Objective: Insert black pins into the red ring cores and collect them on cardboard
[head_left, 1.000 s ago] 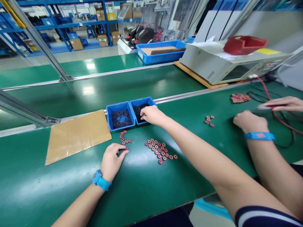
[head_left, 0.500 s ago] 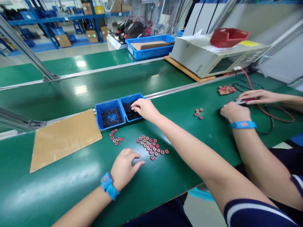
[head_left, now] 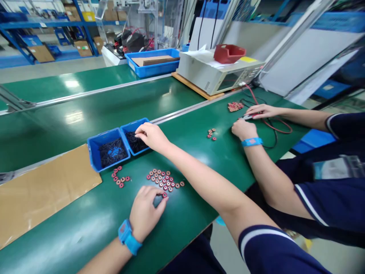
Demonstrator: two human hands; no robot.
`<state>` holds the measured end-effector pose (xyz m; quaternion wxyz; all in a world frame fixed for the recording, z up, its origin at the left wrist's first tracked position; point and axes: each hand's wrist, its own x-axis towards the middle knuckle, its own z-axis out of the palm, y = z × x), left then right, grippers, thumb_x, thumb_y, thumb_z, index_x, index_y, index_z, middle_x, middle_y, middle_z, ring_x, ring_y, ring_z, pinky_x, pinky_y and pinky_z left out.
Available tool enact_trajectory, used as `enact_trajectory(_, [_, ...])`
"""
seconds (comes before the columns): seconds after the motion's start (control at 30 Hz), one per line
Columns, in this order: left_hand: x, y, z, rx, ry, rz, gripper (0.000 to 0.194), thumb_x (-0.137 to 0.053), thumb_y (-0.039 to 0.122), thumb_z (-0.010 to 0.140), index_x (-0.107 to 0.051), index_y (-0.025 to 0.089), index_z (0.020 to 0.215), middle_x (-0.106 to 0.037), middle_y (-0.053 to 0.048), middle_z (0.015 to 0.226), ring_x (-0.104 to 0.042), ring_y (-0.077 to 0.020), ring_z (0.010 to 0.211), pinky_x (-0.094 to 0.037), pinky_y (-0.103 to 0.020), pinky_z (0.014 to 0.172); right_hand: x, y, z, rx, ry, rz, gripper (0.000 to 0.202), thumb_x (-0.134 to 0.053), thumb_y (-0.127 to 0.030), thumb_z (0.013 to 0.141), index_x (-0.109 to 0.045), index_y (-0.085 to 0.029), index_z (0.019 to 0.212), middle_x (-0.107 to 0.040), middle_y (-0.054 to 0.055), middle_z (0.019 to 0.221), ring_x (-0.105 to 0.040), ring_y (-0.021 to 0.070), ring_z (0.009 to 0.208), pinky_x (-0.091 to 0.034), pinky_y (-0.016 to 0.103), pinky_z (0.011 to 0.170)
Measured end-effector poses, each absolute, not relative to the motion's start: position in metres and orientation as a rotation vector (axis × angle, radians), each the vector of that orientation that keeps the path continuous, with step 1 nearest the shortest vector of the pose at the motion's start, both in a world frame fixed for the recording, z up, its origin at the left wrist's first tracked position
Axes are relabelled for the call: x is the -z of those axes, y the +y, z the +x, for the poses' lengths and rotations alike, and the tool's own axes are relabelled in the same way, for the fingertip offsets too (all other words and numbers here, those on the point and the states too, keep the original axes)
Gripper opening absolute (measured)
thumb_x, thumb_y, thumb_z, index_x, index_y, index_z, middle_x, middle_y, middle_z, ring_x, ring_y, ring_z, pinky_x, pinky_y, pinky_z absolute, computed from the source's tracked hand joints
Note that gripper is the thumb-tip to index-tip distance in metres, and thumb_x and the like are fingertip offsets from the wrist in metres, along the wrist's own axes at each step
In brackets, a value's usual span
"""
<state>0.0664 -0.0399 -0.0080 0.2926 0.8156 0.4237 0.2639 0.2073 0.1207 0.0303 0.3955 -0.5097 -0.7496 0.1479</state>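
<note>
My left hand (head_left: pixel 146 209), with a blue wrist strap (head_left: pixel 129 236), rests low over the green bench. Its thumb and forefinger close on a small red toothed ring (head_left: pixel 164 195) at the near edge of a loose group of such red and copper-coloured rings (head_left: pixel 159 177). My right hand (head_left: pixel 152 137) reaches over the right blue bin (head_left: pixel 134 126), which holds thin black pieces (head_left: pixel 135 142). Its fingers are pinched together; anything between them is too small to make out. The left blue bin (head_left: pixel 94 154) holds black pieces with some blue ones (head_left: pixel 115 151) on top.
Several more rings (head_left: pixel 119 179) lie before the bins, beside a cardboard sheet (head_left: pixel 51 190). On the right, a co-worker's hands (head_left: pixel 245 129) hold a red-handled tool near other rings (head_left: pixel 211 134). Behind stand a grey instrument (head_left: pixel 199 72) and a blue tray (head_left: pixel 137 70).
The view has swung right, so the bench things appear further left. My left thumb and forefinger have come together on a ring at the group's edge. My right hand stays over the right bin.
</note>
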Motion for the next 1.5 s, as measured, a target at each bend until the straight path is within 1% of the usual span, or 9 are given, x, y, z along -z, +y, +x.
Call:
enact_trajectory(0.1, [0.005, -0.041, 0.053, -0.702, 1.134, 1.841, 0.014, -0.061, 0.029, 0.075, -0.067, 0.019, 0.083, -0.069, -0.004, 0.076, -0.063, -0.0158, 0.064, -0.053, -0.029, 0.062, -0.035, 0.117, 0.207, -0.433, -1.835, -1.274, 0.005, -0.062, -0.011, 0.077, -0.064, -0.014, 0.074, -0.062, 0.003, 0.078, -0.055, 0.0134, 0.077, -0.043, 0.026, 0.078])
enact_trajectory(0.2, [0.004, -0.037, 0.038, -0.723, 1.161, 1.432, 0.027, -0.069, 0.037, 0.066, -0.068, 0.018, 0.085, -0.073, -0.007, 0.083, -0.068, -0.0196, 0.071, -0.057, -0.030, 0.068, -0.042, 0.107, 0.205, -0.478, -1.738, -1.273, 0.001, -0.063, -0.014, 0.078, -0.064, -0.014, 0.078, -0.062, 0.003, 0.080, -0.056, 0.0117, 0.075, -0.044, 0.025, 0.076])
enact_trajectory(0.4, [0.012, -0.017, 0.020, -0.808, 1.217, 0.948, 0.043, -0.079, 0.042, 0.054, -0.069, 0.016, 0.087, -0.074, -0.007, 0.086, -0.070, -0.0221, 0.079, -0.058, -0.030, 0.077, -0.042, 0.074, 0.195, -0.629, -1.588, -1.258, 0.012, -0.063, -0.026, 0.078, -0.064, -0.014, 0.081, -0.061, -0.001, 0.074, -0.054, 0.0054, 0.053, -0.047, 0.019, 0.055])
enact_trajectory(0.57, [0.016, -0.011, 0.016, -0.892, 1.167, 0.863, 0.037, -0.081, 0.041, 0.051, -0.071, 0.021, 0.080, -0.074, -0.005, 0.089, -0.069, -0.0274, 0.085, -0.057, -0.036, 0.082, -0.037, 0.048, 0.188, -1.103, -1.318, -1.052, 0.025, -0.074, -0.037, 0.064, -0.061, -0.016, 0.068, -0.057, -0.004, 0.065, -0.051, 0.0055, 0.051, -0.044, 0.020, 0.052])
enact_trajectory(0.7, [0.020, -0.007, 0.013, -0.951, 1.198, 0.907, 0.034, -0.082, 0.043, 0.047, -0.071, 0.028, 0.075, -0.075, -0.001, 0.083, -0.070, -0.0287, 0.081, -0.060, -0.035, 0.075, -0.038, 0.036, 0.186, -1.302, -1.247, -1.017, 0.034, -0.076, -0.043, 0.057, -0.058, -0.017, 0.067, -0.056, -0.005, 0.061, -0.050, 0.0061, 0.050, -0.042, 0.021, 0.050])
enact_trajectory(0.8, [0.016, -0.007, 0.016, -0.998, 1.217, 0.854, 0.036, -0.083, 0.043, 0.042, -0.070, 0.028, 0.072, -0.074, 0.000, 0.077, -0.070, -0.0268, 0.076, -0.061, -0.032, 0.070, -0.042, 0.029, 0.186, -1.404, -1.204, -1.040, 0.035, -0.077, -0.044, 0.055, -0.058, -0.017, 0.068, -0.056, -0.005, 0.058, -0.051, 0.0068, 0.050, -0.042, 0.021, 0.050])
enact_trajectory(1.07, [-0.011, -0.022, 0.032, -0.940, 1.041, 0.656, 0.036, -0.083, 0.032, 0.050, -0.069, 0.014, 0.078, -0.069, -0.001, 0.065, -0.063, -0.0133, 0.060, -0.052, -0.027, 0.065, -0.050, 0.021, 0.192, -1.377, -1.132, -1.207, 0.029, -0.075, -0.038, 0.059, -0.056, -0.017, 0.063, -0.054, -0.006, 0.052, -0.046, 0.0056, 0.044, -0.040, 0.020, 0.044])
enact_trajectory(1.27, [-0.008, -0.025, 0.034, -0.910, 0.882, 0.579, 0.029, -0.081, 0.027, 0.055, -0.067, 0.014, 0.076, -0.069, -0.002, 0.072, -0.064, -0.0139, 0.065, -0.050, -0.032, 0.070, -0.050, 0.018, 0.193, -1.403, -1.212, -1.276, 0.028, -0.076, -0.037, 0.056, -0.057, -0.018, 0.062, -0.059, -0.002, 0.056, -0.049, 0.0078, 0.047, -0.043, 0.023, 0.047])
enact_trajectory(1.5, [-0.003, -0.025, 0.033, -0.908, 0.847, 0.569, 0.030, -0.082, 0.022, 0.054, -0.068, 0.015, 0.080, -0.066, 0.001, 0.069, -0.062, -0.0101, 0.062, -0.048, -0.027, 0.068, -0.047, 0.015, 0.191, -1.397, -1.305, -1.311, 0.022, -0.074, -0.034, 0.060, -0.059, -0.019, 0.063, -0.063, 0.001, 0.061, -0.057, 0.0114, 0.055, -0.048, 0.026, 0.055])
